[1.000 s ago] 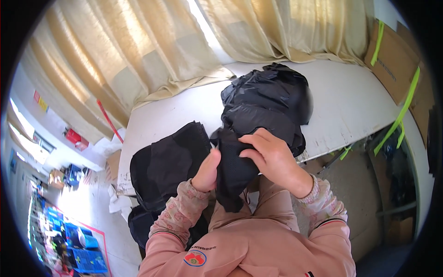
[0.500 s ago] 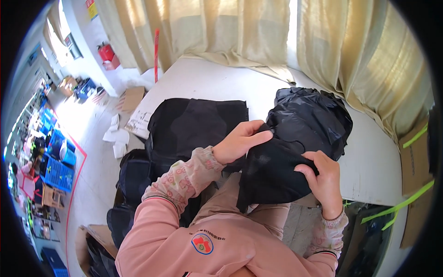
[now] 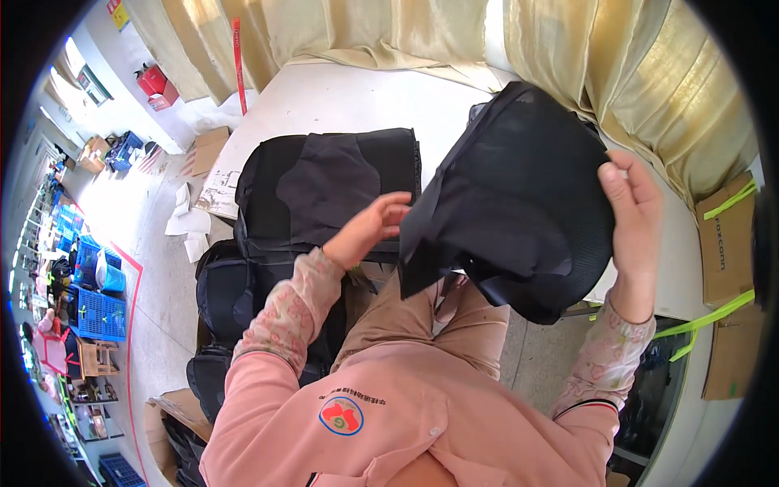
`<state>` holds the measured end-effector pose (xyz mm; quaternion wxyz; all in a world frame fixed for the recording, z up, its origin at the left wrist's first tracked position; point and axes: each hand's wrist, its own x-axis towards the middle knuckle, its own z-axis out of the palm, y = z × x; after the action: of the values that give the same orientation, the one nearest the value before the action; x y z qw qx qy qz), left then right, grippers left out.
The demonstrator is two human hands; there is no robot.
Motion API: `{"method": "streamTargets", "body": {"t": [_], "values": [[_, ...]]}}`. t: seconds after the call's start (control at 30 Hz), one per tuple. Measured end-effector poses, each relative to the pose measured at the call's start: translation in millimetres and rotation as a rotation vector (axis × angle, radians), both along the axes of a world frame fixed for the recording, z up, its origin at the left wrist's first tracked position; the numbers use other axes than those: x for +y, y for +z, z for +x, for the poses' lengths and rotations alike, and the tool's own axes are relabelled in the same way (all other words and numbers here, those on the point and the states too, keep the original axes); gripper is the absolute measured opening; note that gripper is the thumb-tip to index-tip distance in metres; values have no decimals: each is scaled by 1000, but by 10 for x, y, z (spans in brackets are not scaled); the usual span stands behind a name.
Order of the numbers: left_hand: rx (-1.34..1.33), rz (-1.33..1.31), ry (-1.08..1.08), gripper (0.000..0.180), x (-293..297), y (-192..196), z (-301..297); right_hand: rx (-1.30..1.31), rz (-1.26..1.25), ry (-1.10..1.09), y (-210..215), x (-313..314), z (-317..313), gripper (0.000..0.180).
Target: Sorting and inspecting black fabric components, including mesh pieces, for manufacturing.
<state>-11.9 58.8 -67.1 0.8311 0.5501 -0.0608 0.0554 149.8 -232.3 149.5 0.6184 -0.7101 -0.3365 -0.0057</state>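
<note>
My right hand grips the right edge of a black fabric piece, part mesh and part plain cloth. It hangs open and bowed above my lap, over the table's front edge. Beside its left edge is my left hand, fingers apart and slightly bent, with nothing seen in it. Whether its fingertips touch the cloth I cannot tell. Just beyond that hand lies a stack of black fabric pieces, the top one with a greyer panel. The raised piece hides most of the black plastic bag behind it.
The white table stretches ahead to the beige curtains. More black bundles are piled at the stack's left, above a cardboard box. Cartons with green straps stand on the right. Blue crates sit across the floor, far left.
My right hand has lifted the fabric piece up and to the right, spreading it out. My left hand has let go of its upper edge and moved left and down.
</note>
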Motion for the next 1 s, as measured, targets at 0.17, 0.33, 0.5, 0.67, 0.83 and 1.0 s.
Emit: {"method": "streamTargets", "body": {"t": [0.17, 0.33, 0.5, 0.67, 0.83, 1.0], "values": [[226, -100, -143, 79, -410, -829, -329, 203, 214, 180, 199, 93, 33, 29], [112, -749, -32, 53, -1013, -646, 4, 195, 360, -280, 318, 267, -287, 36], [238, -867, 144, 18, -1056, -604, 519, -389, -51, -233, 85, -73, -109, 41], [156, -1071, -233, 10, -1199, -255, 488, 69, 78, -230, 29, 127, -67, 39], [120, -1144, -509, 21, -1365, 334, 313, -344, -316, -176, -591, 144, 317, 31], [244, -1262, -399, 35, -1063, 827, -1, 56, -124, 1, -1126, 234, 488, 28]]}}
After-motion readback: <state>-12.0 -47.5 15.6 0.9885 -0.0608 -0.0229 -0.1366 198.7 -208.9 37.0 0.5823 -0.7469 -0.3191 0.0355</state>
